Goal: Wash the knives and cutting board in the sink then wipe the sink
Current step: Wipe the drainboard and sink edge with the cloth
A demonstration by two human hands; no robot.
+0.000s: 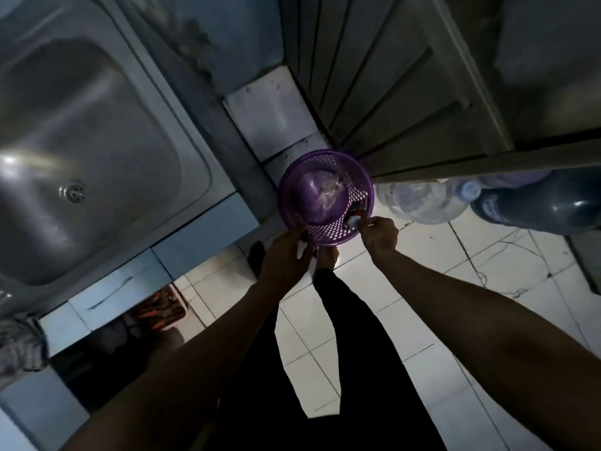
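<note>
Knives and cutting board cannot be clearly made out anywhere in the dim view; the sink, a steel basin, lies at ten o'clock and looks empty, its drain bare. At centre, a round purple perforated basket is held low over the tiled floor. The left hand supports the basket's rim at seven o'clock, fingers reaching under the edge; whether they curl tight cannot be told. The right hand, at the rim's four o'clock, pinches a small dark and red item inside the basket, too small to identify; it may be a knife handle. The right hand is the nearer one to it. The sink lies well apart, up and left of both hands, so anything lifted out likely travels toward ten o'clock.
</note>
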